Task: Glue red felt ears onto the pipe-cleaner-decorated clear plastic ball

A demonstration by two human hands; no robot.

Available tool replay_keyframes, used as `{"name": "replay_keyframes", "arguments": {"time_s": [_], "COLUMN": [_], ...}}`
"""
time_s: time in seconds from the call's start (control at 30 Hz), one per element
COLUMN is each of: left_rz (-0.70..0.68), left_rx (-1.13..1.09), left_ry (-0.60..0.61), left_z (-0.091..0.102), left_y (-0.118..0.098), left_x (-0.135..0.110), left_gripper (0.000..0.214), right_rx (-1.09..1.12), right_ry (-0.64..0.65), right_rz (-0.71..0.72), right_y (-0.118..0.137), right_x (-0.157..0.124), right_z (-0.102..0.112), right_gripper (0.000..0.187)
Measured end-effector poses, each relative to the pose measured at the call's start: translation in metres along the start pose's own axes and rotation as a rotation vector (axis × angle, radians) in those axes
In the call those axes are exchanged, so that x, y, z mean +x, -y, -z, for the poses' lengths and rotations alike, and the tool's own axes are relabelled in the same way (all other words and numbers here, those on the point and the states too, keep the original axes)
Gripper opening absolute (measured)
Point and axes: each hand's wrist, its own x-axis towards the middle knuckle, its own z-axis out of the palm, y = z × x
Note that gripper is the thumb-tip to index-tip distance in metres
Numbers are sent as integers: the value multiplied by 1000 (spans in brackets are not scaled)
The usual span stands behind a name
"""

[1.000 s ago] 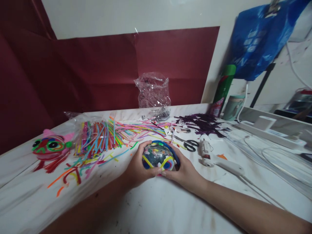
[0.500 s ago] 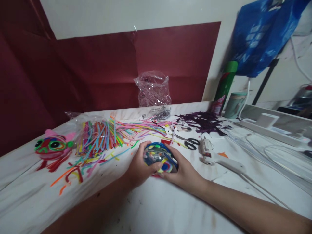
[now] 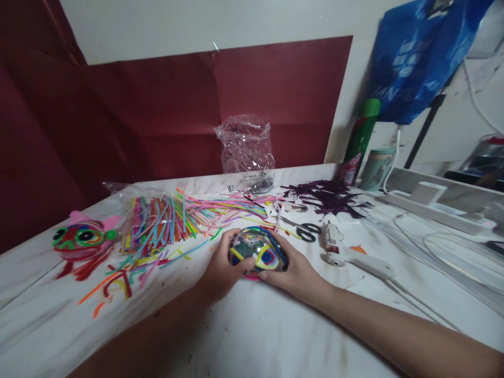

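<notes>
A rounded, shiny craft ball (image 3: 254, 245) faces me, with yellow-rimmed eyes of blue and red rings and a blue strip along its top. My left hand (image 3: 225, 266) is closed round its left side, thumb across the front. From the right, my right hand (image 3: 290, 269) grips it, thumb low under one eye. The fingers behind the ball are partly hidden. Beyond it lie black-handled scissors (image 3: 307, 231) and a white glue gun (image 3: 334, 244). A similar finished-looking figure with pink ears (image 3: 82, 239) stands at the far left.
Colourful pipe cleaners (image 3: 157, 223) spill from a plastic bag, with cut bits (image 3: 118, 281) nearby. Dark purple shreds (image 3: 326, 197), a clear bag (image 3: 247, 147), a green can (image 3: 360, 139), a cup (image 3: 377, 168) and a power strip (image 3: 441, 210) line the back. The glue gun's cord (image 3: 425, 304) runs right.
Both hands have turned the ball slightly, so its two ringed eyes now show more fully towards me. The grip stays on both sides, and the view has shifted a little.
</notes>
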Motion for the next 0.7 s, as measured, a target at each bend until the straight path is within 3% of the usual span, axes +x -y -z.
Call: {"name": "replay_keyframes", "arguments": {"time_s": [0.23, 0.7], "left_rz": [-16, -24], "left_rx": [-69, 71], "left_ry": [60, 7], "left_z": [3, -1], "left_y": [6, -4], "left_x": [3, -3], "left_gripper": [64, 68], "right_rx": [-32, -3], "right_ry": [-14, -23], "right_rz": [-29, -25], "right_y": [0, -3], "right_x": [1, -1], "right_z": [1, -3], "right_gripper": [86, 85]}}
